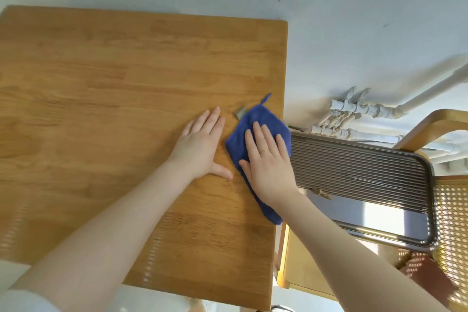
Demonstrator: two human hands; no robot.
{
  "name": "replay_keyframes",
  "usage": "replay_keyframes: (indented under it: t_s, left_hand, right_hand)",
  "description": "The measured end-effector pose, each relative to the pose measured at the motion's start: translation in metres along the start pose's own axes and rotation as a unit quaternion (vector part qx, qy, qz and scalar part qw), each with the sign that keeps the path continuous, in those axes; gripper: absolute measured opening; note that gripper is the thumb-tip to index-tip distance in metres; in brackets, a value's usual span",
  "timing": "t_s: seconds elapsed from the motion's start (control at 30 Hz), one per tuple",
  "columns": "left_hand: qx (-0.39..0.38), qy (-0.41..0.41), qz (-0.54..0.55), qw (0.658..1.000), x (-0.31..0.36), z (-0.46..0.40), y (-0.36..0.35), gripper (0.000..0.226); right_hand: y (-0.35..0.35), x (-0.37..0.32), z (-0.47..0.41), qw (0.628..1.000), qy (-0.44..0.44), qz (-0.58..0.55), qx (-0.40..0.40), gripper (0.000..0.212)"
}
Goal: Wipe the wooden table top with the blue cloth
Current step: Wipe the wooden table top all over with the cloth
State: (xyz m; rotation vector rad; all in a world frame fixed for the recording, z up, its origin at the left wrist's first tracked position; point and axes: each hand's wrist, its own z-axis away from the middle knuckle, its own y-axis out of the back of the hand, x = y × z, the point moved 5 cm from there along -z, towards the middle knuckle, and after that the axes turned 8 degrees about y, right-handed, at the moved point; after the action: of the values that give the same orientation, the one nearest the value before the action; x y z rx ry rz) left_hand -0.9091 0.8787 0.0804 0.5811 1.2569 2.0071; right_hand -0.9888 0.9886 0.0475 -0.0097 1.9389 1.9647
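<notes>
Pale wall and floor frame the honey-coloured wooden table top (114,83); its wide left side shows no sign either way of wiping; left hand (200,147) lies flat, fingers straight, holding nothing; right hand (268,159) presses flat on the folded blue microfibre cloth (253,116) near the right edge; I judge much remains; a greyish scrap beside the cloth is unclear.
</notes>
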Motion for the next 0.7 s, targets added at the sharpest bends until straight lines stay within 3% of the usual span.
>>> replay_keyframes:
  t_s: [0.2, 0.27, 0.37, 0.47, 0.57, 0.7]
  left_hand:
    - [-0.049, 0.012, 0.068, 0.996, -0.052, 0.029, -0.003, 0.125]
    - [-0.045, 0.032, 0.05, 0.997, -0.079, 0.042, -0.004, 0.127]
    - [-0.062, 0.045, 0.041, 0.996, -0.109, 0.067, -0.02, 0.128]
    - [-0.086, 0.052, 0.053, 0.993, -0.125, 0.088, -0.039, 0.129]
    - [-0.076, 0.04, 0.06, 0.994, -0.132, 0.099, -0.048, 0.128]
    - [-0.074, 0.003, 0.016, 0.997, -0.133, 0.105, -0.057, 0.135]
  right_hand:
    - [-0.004, -0.022, -0.016, 0.983, 0.146, 0.07, -0.084, 0.059]
    - [-0.001, -0.015, -0.04, 0.987, 0.116, 0.05, -0.101, 0.063]
    - [-0.003, -0.02, -0.07, 0.994, 0.032, 0.059, -0.086, 0.053]
    - [-0.009, -0.043, -0.064, 0.995, 0.015, 0.069, -0.065, 0.054]
    - [-0.024, -0.09, -0.023, 0.994, 0.07, 0.075, -0.049, 0.058]
    - [-0.036, -0.129, 0.017, 0.977, 0.177, 0.07, -0.093, 0.058]
